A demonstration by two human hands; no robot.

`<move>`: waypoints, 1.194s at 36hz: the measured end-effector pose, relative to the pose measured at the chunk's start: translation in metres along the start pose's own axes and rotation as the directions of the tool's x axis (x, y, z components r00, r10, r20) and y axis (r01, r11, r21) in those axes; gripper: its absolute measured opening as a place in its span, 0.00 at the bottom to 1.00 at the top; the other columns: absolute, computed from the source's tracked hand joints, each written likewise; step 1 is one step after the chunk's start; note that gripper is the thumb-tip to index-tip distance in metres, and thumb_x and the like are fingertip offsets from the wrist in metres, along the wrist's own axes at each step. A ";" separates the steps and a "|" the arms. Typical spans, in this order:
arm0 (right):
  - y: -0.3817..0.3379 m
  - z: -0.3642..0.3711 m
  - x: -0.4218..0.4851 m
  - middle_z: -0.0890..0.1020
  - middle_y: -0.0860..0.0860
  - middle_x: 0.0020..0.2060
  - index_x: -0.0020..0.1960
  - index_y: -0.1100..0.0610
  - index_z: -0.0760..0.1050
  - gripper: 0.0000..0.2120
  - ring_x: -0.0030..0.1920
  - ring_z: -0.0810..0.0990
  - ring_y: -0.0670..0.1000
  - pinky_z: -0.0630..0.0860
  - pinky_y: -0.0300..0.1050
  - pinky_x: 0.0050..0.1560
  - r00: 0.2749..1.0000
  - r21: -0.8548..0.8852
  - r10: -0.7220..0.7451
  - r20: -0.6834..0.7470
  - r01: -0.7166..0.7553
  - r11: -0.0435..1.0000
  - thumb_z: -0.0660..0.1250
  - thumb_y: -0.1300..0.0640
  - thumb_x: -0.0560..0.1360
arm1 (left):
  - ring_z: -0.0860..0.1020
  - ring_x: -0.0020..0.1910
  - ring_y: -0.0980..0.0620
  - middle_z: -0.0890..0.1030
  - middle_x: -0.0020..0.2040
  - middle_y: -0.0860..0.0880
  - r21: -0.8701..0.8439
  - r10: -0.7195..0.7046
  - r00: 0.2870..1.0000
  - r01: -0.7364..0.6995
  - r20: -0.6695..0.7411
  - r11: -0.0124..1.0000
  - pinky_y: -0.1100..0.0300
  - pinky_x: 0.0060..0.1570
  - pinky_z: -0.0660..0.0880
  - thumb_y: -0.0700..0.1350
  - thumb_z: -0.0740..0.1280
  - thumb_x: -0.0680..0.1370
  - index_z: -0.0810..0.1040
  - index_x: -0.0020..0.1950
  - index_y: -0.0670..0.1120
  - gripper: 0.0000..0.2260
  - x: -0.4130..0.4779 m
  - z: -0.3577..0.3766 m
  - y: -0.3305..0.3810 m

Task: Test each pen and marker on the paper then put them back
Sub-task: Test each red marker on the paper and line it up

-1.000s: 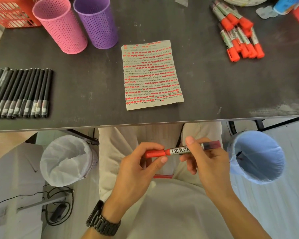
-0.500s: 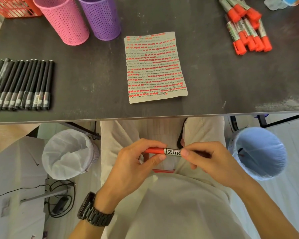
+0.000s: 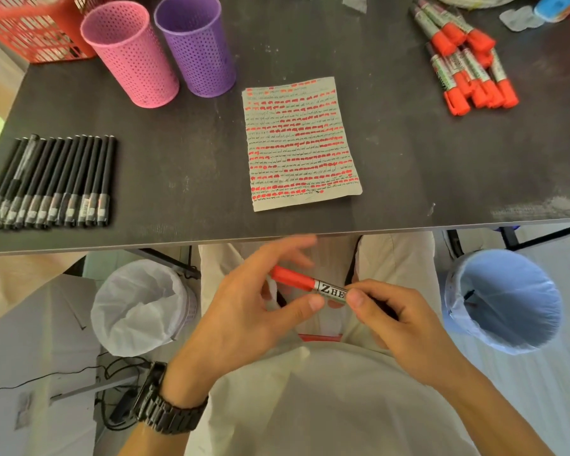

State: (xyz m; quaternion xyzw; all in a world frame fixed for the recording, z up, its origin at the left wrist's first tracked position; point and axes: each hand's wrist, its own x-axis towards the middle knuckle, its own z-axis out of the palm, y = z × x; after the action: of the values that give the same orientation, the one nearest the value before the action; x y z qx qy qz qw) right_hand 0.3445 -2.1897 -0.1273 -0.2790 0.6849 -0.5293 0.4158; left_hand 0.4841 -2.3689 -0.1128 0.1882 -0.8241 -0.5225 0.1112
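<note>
The right hand [image 3: 405,324] is pinching the marker [image 3: 329,290] by its barrel, just behind the label, between the thumb and forefinger tips [image 3: 356,296]. Only this small pinch is carrying it. The marker is hanging over the lap, below the edge of the table [image 3: 185,166] and not above it. If the pinch slips, I judge it is going to drop on the clothes or the floor.

The red cap [image 3: 292,278] is sitting on the tip. If it is only half pressed on, it could come off and the ink could mark the cloth.

The left hand [image 3: 244,311] is standing wide open. Its fingers are spreading, blurred, behind the cap and are not closing on it. The thumb tip is lying just under the barrel, but I cannot tell whether it is touching.

Further out, the paper [image 3: 301,143], full of red marks, is lying in the middle of the table. The other red markers [image 3: 468,70] are lying at the far right and the black pens [image 3: 53,182] at the left.
</note>
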 end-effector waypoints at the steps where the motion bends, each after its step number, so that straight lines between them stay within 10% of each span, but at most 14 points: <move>1: 0.000 0.003 0.001 0.65 0.43 0.26 0.49 0.48 0.85 0.16 0.24 0.62 0.42 0.60 0.32 0.27 1.000 0.055 0.025 0.001 -0.025 0.998 0.64 0.39 0.75 | 0.81 0.53 0.50 0.80 0.60 0.54 -0.089 0.001 1.000 -0.002 -0.017 0.996 0.63 0.50 0.75 0.55 0.74 0.75 0.71 0.72 0.60 0.26 0.004 -0.002 0.002; 4: -0.001 0.014 0.003 0.60 0.47 0.27 0.49 0.53 0.85 0.23 0.26 0.58 0.46 0.58 0.37 0.26 0.993 0.228 0.116 0.026 -0.119 0.966 0.68 0.33 0.71 | 0.81 0.55 0.45 0.81 0.62 0.47 -0.461 -0.041 0.990 -0.024 -0.132 0.887 0.49 0.54 0.79 0.52 0.70 0.77 0.73 0.71 0.53 0.23 0.020 -0.009 0.014; 8: -0.007 0.032 0.009 0.57 0.49 0.29 0.46 0.57 0.84 0.27 0.28 0.53 0.47 0.53 0.39 0.26 0.975 0.428 0.196 0.100 -0.220 0.877 0.71 0.32 0.70 | 0.80 0.44 0.46 0.82 0.44 0.46 -0.823 -0.174 0.972 -0.033 -0.158 0.567 0.56 0.45 0.77 0.50 0.64 0.78 0.81 0.47 0.46 0.10 0.045 -0.011 0.027; 11: -0.011 0.045 0.013 0.61 0.44 0.27 0.44 0.55 0.85 0.20 0.27 0.54 0.46 0.54 0.36 0.25 0.955 0.500 0.277 0.106 -0.293 0.815 0.68 0.38 0.75 | 0.65 0.24 0.52 0.65 0.26 0.52 -0.951 -0.209 0.976 0.002 -0.066 0.309 0.59 0.28 0.62 0.51 0.64 0.79 0.66 0.28 0.49 0.20 0.061 -0.006 0.031; 15: -0.020 0.053 0.016 0.58 0.45 0.27 0.41 0.55 0.85 0.19 0.25 0.55 0.44 0.56 0.35 0.23 0.948 0.572 0.316 0.047 -0.285 0.769 0.67 0.39 0.70 | 0.52 0.21 0.56 0.55 0.23 0.54 -0.987 -0.265 0.964 0.010 -0.032 0.157 0.62 0.20 0.50 0.52 0.62 0.79 0.57 0.26 0.51 0.24 0.073 0.001 0.026; 43: -0.055 0.064 0.008 0.62 0.47 0.25 0.40 0.54 0.85 0.18 0.23 0.58 0.44 0.59 0.36 0.22 0.924 0.557 0.353 -0.149 -0.217 0.801 0.65 0.42 0.73 | 0.50 0.20 0.57 0.55 0.21 0.55 -0.996 -0.371 0.927 -0.018 -0.051 0.092 0.65 0.17 0.51 0.49 0.60 0.80 0.55 0.25 0.52 0.24 0.084 0.006 0.037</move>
State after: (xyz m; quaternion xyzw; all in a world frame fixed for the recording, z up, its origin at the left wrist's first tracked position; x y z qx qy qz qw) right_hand 0.3927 -2.2438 -0.0825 0.0214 0.5918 -0.6588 0.4640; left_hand 0.3983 -2.3855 -0.0827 0.2397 -0.2111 -0.9105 0.2626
